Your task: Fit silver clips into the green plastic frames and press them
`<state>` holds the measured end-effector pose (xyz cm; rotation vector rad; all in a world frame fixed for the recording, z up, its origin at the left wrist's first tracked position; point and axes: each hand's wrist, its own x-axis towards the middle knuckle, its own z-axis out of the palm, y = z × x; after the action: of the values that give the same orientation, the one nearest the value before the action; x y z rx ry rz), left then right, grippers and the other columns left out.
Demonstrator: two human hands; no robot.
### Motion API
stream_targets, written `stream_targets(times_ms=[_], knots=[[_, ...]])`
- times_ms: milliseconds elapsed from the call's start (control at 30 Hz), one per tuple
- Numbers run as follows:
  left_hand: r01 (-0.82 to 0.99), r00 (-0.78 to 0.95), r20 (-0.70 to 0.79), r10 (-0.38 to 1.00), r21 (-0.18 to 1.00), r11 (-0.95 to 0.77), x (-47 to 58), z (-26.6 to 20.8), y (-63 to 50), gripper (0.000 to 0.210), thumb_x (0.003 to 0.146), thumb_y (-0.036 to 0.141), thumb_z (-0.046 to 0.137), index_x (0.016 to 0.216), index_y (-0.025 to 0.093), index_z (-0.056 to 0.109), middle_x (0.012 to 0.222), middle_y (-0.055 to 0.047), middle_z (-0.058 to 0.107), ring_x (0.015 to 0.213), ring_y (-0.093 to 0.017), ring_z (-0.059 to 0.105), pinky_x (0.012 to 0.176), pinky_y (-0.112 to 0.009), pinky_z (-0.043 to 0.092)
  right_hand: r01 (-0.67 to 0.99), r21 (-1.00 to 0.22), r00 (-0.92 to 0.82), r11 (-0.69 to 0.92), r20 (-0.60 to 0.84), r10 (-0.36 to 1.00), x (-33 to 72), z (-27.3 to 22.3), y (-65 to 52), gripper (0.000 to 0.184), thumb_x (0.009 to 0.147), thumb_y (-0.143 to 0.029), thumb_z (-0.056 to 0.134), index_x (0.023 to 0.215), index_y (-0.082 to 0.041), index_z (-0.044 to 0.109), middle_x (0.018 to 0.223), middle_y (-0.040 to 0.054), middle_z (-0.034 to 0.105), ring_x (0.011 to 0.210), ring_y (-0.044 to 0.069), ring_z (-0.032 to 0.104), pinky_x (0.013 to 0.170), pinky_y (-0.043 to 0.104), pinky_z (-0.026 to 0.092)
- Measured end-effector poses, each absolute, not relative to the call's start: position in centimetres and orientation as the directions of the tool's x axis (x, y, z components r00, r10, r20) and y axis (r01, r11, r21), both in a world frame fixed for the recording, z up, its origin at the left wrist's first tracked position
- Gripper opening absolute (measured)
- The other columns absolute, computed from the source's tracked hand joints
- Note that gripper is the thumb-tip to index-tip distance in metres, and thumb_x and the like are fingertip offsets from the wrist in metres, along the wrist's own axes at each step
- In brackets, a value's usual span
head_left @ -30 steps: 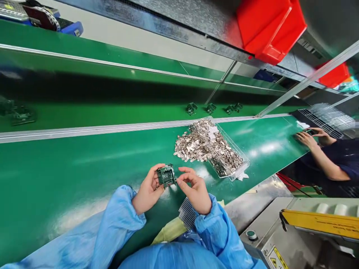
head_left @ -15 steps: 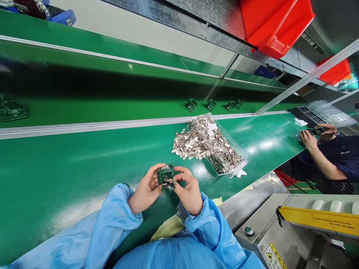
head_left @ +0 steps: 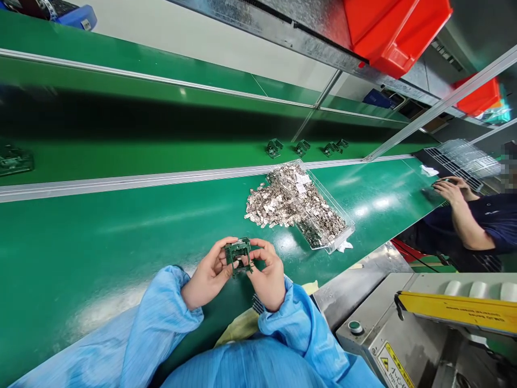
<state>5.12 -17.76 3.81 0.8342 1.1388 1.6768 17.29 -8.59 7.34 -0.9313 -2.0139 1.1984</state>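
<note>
Between my two hands, above the green work surface, is a small green circuit board assembly with an open middle. My left hand grips its left side, fingers behind and thumb in front. On its right side my right hand is closed, with the thumb and fingertips at the edge and lower opening. Any small part under those fingertips is too small to make out. Beyond my hands, a heap of small silvery metal pieces spills from a clear plastic tray lying on the surface.
Several similar green board assemblies stand on the strip behind the metal rail. To the right, a co-worker's hands handle a dark part near a black rack. A grey machine stands at lower right; a red bin sits overhead.
The board in my hands has tilted slightly, with both hands keeping hold of it. The co-worker's hands have shifted and turned the part they hold. My view has moved a little.
</note>
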Motion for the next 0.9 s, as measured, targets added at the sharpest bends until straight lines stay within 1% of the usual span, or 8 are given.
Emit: stream_targets(times_ms=[100,200,333,433,500,633,800,900], knots=[[-0.267,-0.392,0.039,0.919,0.951,-0.154,5.2,3.6,-17.7,0.037,0.089,0.032,0.059,0.122,0.021,0.047,0.113,-0.010,0.064,0.100,-0.018,0.063,0.086,-0.026,0.051,0.264,-0.896,-0.563,0.357,0.157,0.811,17.4,7.0,-8.7,0.011,0.079,-0.023,0.064,0.068,-0.020,0.064,0.100,0.0099,0.065,0.096,0.025,0.059,0.082,0.039,0.047],[-0.248,-0.400,0.038,0.916,0.957,-0.149,5.2,3.5,-17.6,0.035,0.089,0.031,0.058,0.120,0.020,0.047,0.110,-0.009,0.064,0.097,-0.017,0.063,0.083,-0.025,0.050,0.243,-0.918,-0.579,0.315,0.123,0.806,17.4,6.5,-8.7,0.011,0.080,-0.025,0.063,0.070,-0.019,0.065,0.096,0.0094,0.065,0.083,0.021,0.061,0.070,0.033,0.049],[-0.232,-0.404,0.034,0.914,0.963,-0.138,5.2,3.7,-17.6,0.033,0.088,0.029,0.058,0.118,0.020,0.047,0.102,-0.007,0.066,0.093,-0.016,0.064,0.080,-0.024,0.051,0.177,-0.975,-0.555,0.137,0.016,0.832,17.2,5.7,-8.9,0.013,0.077,-0.029,0.065,0.071,-0.018,0.063,0.091,0.0087,0.065,0.072,0.018,0.061,0.063,0.029,0.051],[-0.218,-0.415,0.023,0.910,0.968,-0.124,5.2,3.7,-17.6,0.033,0.087,0.029,0.059,0.117,0.020,0.048,0.098,-0.006,0.066,0.088,-0.016,0.064,0.076,-0.024,0.051,0.063,-0.997,-0.528,-0.048,-0.074,0.846,16.8,5.4,-9.2,0.019,0.070,-0.032,0.073,0.070,-0.019,0.060,0.087,0.0053,0.064,0.064,0.015,0.059,0.058,0.027,0.052],[-0.216,-0.423,0.016,0.906,0.969,-0.118,5.3,3.6,-17.7,0.033,0.086,0.029,0.059,0.116,0.020,0.048,0.096,-0.005,0.067,0.084,-0.015,0.064,0.074,-0.024,0.051,-0.011,-0.992,-0.518,-0.129,-0.104,0.849,16.6,5.4,-9.3,0.023,0.065,-0.031,0.077,0.068,-0.020,0.057,0.082,0.0032,0.064,0.062,0.014,0.058,0.055,0.025,0.052],[-0.229,-0.428,-0.005,0.904,0.968,-0.103,5.6,3.6,-17.8,0.036,0.083,0.029,0.062,0.116,0.020,0.049,0.096,-0.005,0.066,0.081,-0.016,0.063,0.070,-0.025,0.052,-0.052,-0.987,-0.504,-0.155,-0.108,0.857,16.7,5.7,-9.3,0.024,0.063,-0.027,0.079,0.064,-0.019,0.056,0.076,0.0012,0.062,0.062,0.013,0.058,0.057,0.024,0.051],[-0.252,-0.430,-0.029,0.902,0.964,-0.089,6.1,3.7,-18.1,0.039,0.083,0.030,0.061,0.118,0.019,0.047,0.088,-0.003,0.064,0.075,-0.015,0.063,0.068,-0.026,0.053,-0.064,-0.984,-0.523,-0.167,-0.110,0.845,17.6,6.0,-9.7,0.028,0.061,-0.034,0.081,0.065,-0.019,0.059,0.079,0.0033,0.064,0.067,0.016,0.061,0.059,0.027,0.052],[-0.231,-0.431,-0.008,0.902,0.968,-0.101,6.5,3.8,-18.3,0.038,0.082,0.027,0.061,0.117,0.018,0.048,0.091,-0.004,0.065,0.081,-0.016,0.064,0.071,-0.025,0.052,-0.069,-0.982,-0.505,-0.174,-0.117,0.855,18.0,6.0,-10.2,0.030,0.058,-0.032,0.085,0.063,-0.018,0.059,0.078,0.0023,0.063,0.068,0.015,0.061,0.061,0.025,0.053]])
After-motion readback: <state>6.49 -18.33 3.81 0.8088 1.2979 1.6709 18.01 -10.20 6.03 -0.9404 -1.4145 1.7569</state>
